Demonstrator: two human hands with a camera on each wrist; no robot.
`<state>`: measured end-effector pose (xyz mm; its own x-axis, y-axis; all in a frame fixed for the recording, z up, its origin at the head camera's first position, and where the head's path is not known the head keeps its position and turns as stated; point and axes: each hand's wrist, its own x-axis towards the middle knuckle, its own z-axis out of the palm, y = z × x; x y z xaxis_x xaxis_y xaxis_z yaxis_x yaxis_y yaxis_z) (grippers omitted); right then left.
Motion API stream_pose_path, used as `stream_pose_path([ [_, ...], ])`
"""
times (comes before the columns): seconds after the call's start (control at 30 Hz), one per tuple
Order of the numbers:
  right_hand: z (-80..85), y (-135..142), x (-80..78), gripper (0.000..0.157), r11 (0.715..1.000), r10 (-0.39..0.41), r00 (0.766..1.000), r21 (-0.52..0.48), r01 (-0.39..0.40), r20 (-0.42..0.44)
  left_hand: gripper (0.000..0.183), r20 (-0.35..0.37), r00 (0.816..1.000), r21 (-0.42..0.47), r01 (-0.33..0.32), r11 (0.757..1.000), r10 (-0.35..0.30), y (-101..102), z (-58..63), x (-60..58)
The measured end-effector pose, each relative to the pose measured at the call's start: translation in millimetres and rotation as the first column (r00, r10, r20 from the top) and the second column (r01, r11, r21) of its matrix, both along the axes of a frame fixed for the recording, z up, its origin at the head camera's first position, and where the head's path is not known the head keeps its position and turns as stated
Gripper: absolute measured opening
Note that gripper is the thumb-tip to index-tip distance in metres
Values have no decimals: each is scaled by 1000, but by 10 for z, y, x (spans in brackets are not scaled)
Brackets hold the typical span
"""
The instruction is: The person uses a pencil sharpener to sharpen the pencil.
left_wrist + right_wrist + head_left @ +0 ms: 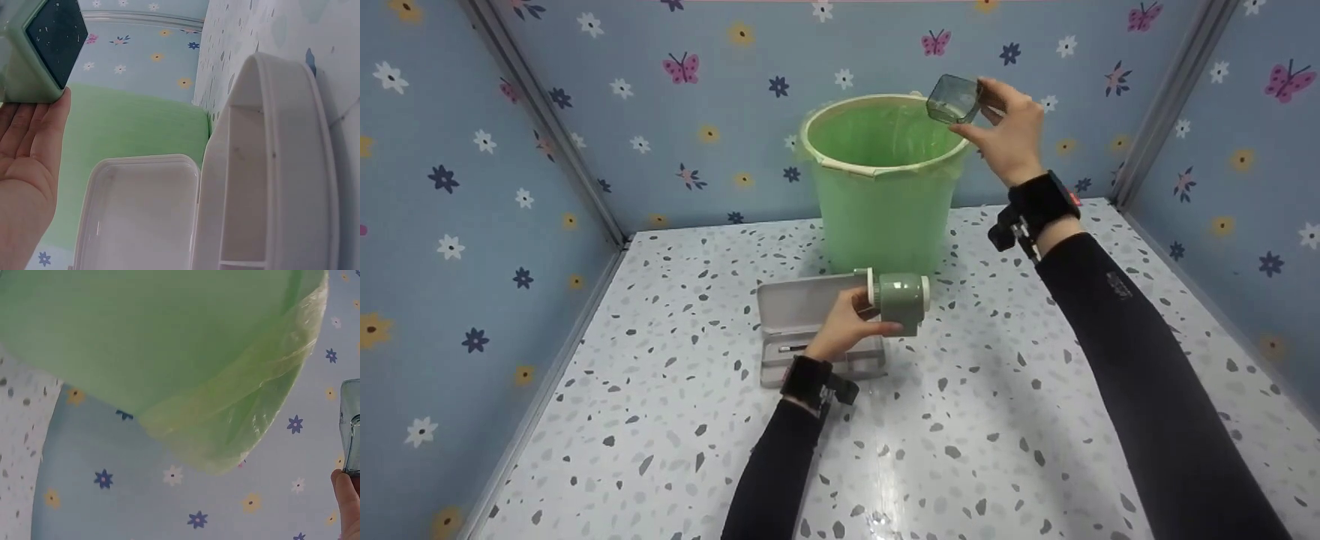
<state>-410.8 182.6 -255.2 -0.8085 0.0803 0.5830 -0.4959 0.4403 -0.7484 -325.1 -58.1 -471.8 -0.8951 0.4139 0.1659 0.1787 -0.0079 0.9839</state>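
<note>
My left hand (841,330) grips a green pencil sharpener (901,295) with white ends, held up in front of the bin. In the left wrist view the sharpener (14,67) shows a dark base, with fingers along its side. My right hand (1012,135) pinches a see-through shavings drawer (951,100), tilted at the right part of the bin's rim. The right wrist view catches only part of this drawer (350,427) at its edge. A green trash bin (885,217) with a thin liner folded over its rim stands behind both hands.
An open pale grey pencil case (799,304) lies before the bin, partly behind my left hand, its lid raised at the back. A small dark pencil-like stick (791,348) lies inside. Patterned walls (735,112) enclose the speckled tabletop (675,420).
</note>
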Motion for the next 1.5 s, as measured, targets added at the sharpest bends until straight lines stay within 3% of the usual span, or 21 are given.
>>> stream_pose_path([
  [0.17,-140,77,111,64,982,80,997,-173,-78,9,58,-11,1000,-3,-2,1000,2,-7,-4,9],
  [0.47,-502,216,451,62,952,181,983,-243,-186,-45,58,-15,1000,25,-11,1000,11,-22,5,-8],
  [0.7,-1002,322,709,63,958,218,974,-177,-225,-55,58,-16,1000,36,-20,999,21,-45,3,-13],
  [1.0,-1621,422,913,64,968,249,964,-54,-244,95,60,-22,1000,57,-8,998,9,-58,7,-8],
  [1.27,-1918,379,1036,63,936,341,913,6,-351,223,60,-46,999,69,-15,997,19,-70,-6,-26],
  [1.5,-1996,328,1071,64,901,420,866,-12,-433,271,64,-47,999,52,-20,998,22,-79,-9,-23],
])
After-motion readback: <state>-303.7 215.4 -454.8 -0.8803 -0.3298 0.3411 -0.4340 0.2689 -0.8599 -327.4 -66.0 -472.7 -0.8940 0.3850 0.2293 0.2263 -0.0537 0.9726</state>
